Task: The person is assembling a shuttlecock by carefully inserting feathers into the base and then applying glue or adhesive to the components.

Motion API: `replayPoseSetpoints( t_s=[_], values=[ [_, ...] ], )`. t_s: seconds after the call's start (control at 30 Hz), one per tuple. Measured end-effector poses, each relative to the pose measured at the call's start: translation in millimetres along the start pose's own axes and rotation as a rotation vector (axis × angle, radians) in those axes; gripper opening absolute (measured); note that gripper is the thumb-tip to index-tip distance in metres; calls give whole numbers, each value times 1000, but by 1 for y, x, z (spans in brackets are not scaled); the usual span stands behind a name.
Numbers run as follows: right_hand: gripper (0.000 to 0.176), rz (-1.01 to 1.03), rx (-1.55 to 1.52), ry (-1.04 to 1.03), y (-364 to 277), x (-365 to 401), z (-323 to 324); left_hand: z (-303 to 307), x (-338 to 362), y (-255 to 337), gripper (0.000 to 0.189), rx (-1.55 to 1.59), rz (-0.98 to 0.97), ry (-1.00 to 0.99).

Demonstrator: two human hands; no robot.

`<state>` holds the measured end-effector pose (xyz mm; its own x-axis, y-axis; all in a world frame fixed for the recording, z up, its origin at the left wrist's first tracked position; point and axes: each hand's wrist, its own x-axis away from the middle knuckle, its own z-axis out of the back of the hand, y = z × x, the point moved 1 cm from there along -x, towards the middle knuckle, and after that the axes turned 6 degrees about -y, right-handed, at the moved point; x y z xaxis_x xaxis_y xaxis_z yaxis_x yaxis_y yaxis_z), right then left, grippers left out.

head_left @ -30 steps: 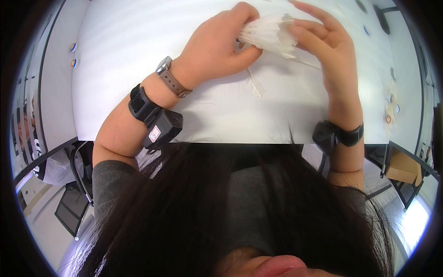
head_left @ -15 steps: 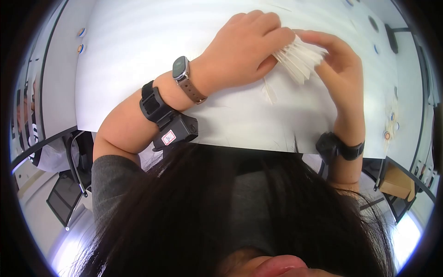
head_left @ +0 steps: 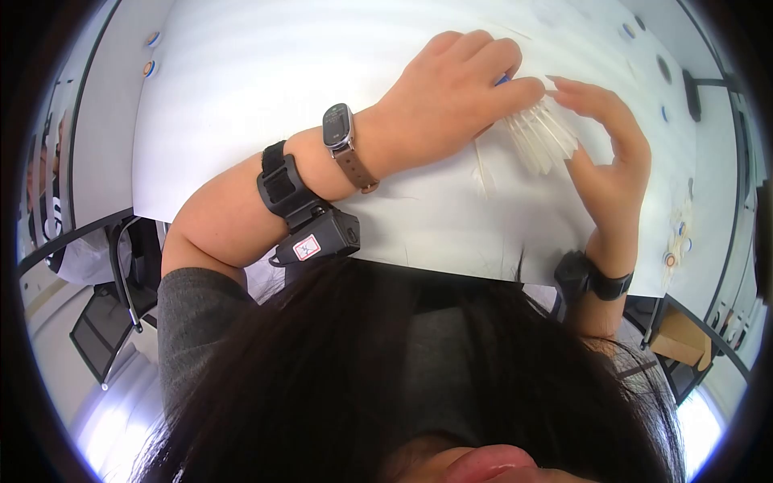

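Observation:
My left hand is closed around the head of a feather shuttlecock, with a bit of blue showing between its fingers. The white feather skirt fans out downward to the right. Close by, my right hand is held with thumb and fingers apart, the thumb right at the skirt's edge and the index fingertip near my left knuckles. One loose white feather shows below my left hand, over the white table.
Two small round banded pieces lie at the table's left edge. At the right edge are several more round pieces among loose feathers. A dark oval thing is at the far right. An open cardboard box stands below the table.
Both hands appear lower and slightly further right with the shuttlecock, while the view has also shifted. My right fingers have come away a little from my left hand.

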<state>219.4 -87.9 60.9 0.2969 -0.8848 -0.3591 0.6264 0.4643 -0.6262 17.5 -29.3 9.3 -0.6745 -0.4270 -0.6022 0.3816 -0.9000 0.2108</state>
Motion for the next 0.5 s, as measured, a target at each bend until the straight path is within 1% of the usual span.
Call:
replayPoseSetpoints(
  t_s=[0.27,0.5],
  values=[
    [27,-43,87,-7,-3,0,2,1,1,2,35,-3,36,-38],
    [27,-90,134,-23,-8,0,2,-2,2,2,32,-5,22,0]
  ],
)
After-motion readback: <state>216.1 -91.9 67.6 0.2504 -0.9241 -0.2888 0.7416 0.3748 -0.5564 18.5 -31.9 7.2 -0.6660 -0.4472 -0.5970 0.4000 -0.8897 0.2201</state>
